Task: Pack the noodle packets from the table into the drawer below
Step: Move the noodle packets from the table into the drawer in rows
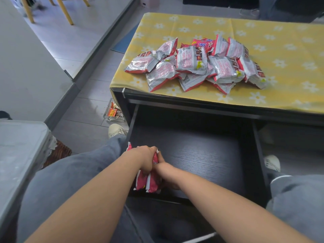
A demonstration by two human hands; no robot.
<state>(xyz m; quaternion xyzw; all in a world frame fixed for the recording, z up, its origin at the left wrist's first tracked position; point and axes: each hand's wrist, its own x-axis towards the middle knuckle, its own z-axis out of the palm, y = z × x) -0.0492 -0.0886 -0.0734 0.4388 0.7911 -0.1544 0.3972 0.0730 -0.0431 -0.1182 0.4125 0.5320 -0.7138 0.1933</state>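
a view from above, looking down at a seated person's two bare forearms reaching into an open drawer. at the far left of the frame lies a pale grey cushioned surface [19, 146], and beside it the person's leg in grey-blue trousers [73, 172], ending in a cream-coloured shoe [115, 130] on the grey tiled floor [82, 120]. just above the shoe, a small clear tray of wrappers [113, 112] sits on the floor against the table's corner.

at lower centre, the left hand [146, 157] presses down on a few red and white noodle packets standing on edge [149, 181] in the near left corner of the black wood-grain drawer [201, 155]. its grip is closed over their top edges. the right hand [167, 174] is just beside it, touching the same packets from the right, fingers tucked down against them; i cannot tell how tightly its grip closes. the rest of the drawer floor shows bare dark wood.

in the upper centre and right, the tabletop with a yellow cloth printed with white daisies [280, 41] carries a loose heap of silver and red noodle packets [196, 64], overlapping one another, most with their silver backs up. at the right edge a second cream shoe [271, 163] and trouser leg [298, 199] show beside the drawer.
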